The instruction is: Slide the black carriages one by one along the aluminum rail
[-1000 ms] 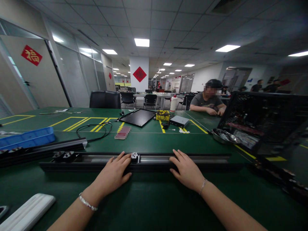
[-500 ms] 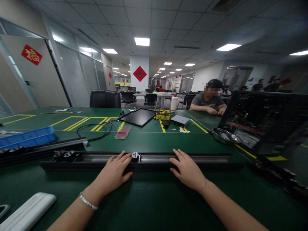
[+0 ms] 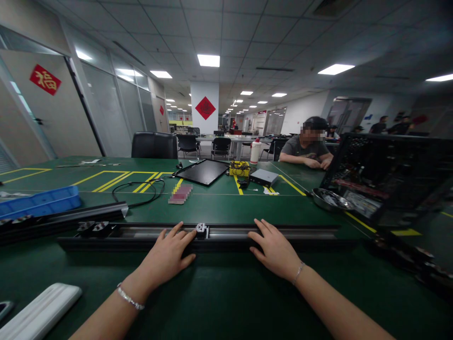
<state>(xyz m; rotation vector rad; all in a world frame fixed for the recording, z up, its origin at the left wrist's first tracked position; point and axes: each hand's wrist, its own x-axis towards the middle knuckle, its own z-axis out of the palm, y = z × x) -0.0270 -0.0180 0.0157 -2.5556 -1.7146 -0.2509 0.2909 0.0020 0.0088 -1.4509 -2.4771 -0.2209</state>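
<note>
A long black rail (image 3: pixel 226 244) with a silvery channel lies crosswise on the green table in front of me. In the channel sits a small black-and-white block (image 3: pixel 201 230), and two dark blocks (image 3: pixel 101 227) stand near the left end. My left hand (image 3: pixel 169 255) rests across the rail with its fingers spread, the index fingertip at the left side of the small block. Further right, my right hand (image 3: pixel 274 248) lies over the rail, fingers apart, its fingertips at the channel. Neither hand is closed around anything.
Beyond the rail lie a black flat panel (image 3: pixel 203 172), a grey box (image 3: pixel 264 177) and a coiled cable (image 3: pixel 141 191). A blue tray (image 3: pixel 40 202) is at the left. At the right stand a metal bowl (image 3: pixel 331 200) and an open dark case (image 3: pixel 389 174). Across the table sits a person (image 3: pixel 306 146).
The small block has slid slightly right along the channel, with my left index finger moving along beside it. My right hand has stayed nearly in place.
</note>
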